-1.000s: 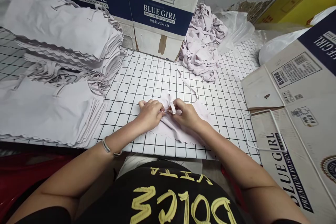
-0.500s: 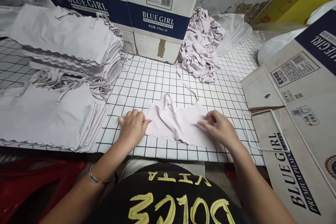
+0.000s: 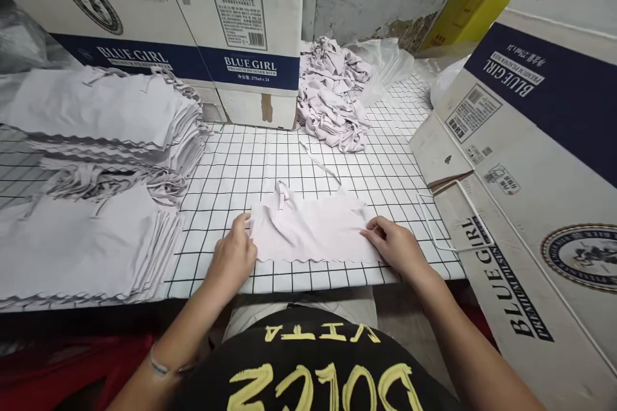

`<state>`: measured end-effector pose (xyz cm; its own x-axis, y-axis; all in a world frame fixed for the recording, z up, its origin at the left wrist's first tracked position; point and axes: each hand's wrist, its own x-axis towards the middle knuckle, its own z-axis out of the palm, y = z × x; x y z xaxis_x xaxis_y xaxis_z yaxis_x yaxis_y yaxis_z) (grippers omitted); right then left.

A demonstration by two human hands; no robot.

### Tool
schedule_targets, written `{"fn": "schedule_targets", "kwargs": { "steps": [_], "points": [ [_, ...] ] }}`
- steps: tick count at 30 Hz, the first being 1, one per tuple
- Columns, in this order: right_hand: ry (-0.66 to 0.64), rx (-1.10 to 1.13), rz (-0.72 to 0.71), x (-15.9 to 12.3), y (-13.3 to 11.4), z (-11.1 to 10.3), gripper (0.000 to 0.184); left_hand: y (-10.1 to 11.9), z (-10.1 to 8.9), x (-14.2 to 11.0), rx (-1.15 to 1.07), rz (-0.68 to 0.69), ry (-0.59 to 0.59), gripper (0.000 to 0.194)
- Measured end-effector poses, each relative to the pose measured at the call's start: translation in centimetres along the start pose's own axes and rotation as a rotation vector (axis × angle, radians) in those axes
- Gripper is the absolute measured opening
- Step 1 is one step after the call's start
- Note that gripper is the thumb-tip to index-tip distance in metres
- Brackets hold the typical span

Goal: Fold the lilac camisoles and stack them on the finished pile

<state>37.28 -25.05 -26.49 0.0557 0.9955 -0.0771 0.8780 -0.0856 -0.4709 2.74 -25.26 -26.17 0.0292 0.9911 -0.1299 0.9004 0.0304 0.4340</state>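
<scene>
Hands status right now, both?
Left hand: partly curled at the left edge of the pale pink cloth; grip can't be told.
Right hand: partly curled at its right edge; pinching or just touching, can't tell.

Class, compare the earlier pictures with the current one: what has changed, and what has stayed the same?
The hands, earlier together at the strap, have let go of it and moved apart: the left hand to the left edge of the pale fabric piece, the right hand to its right edge. The fabric now lies flatter. The stacked pieces and crumpled heap stayed put.
</scene>
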Motion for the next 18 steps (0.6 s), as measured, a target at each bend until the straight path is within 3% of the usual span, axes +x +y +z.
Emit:
{"fn": "schedule_targets", "kwargs": {
  "steps": [3, 6, 8, 10, 13, 15, 18],
  "points": [
    [-0.092, 0.040, -0.017, -0.3, 0.1, -0.4, 0.021, -2.2, -1.7, -0.8, -0.037, -0.115, -0.075, 0.045],
    [-0.098, 0.081, -0.079, 1.0, -0.8, -1.1, 0.023, -2.1, -3.3, -0.1, 0.046, -0.006, 0.023, 0.031],
    [0.009, 0.074, -0.178, 2.3, -1.9, -1.1, 0.024, 0.8, -3.4, 2.2, 0.001, 0.149, 0.103, 0.026],
    [0.046, 0.046, -0.391, 3.3, -3.2, -0.3, 0.026, 5.4, -2.3, 5.8, -0.114, 0.282, 0.094, 0.038],
    [-0.156, -0.008, -0.736, 3.2, -4.8, 1.9, 0.045, 12.8, 1.1, 11.5, -0.292, 0.274, 0.013, 0.048],
    [-0.291, -0.042, -0.803, 2.5, -5.2, 3.4, 0.062, 16.4, 3.7, 14.4, -0.436, 0.217, -0.071, 0.045],
    [-0.368, -0.051, -0.757, 1.7, -5.1, 4.3, 0.067, 18.5, 6.3, 17.2, -0.583, 0.180, -0.196, 0.028]
  ]
}}
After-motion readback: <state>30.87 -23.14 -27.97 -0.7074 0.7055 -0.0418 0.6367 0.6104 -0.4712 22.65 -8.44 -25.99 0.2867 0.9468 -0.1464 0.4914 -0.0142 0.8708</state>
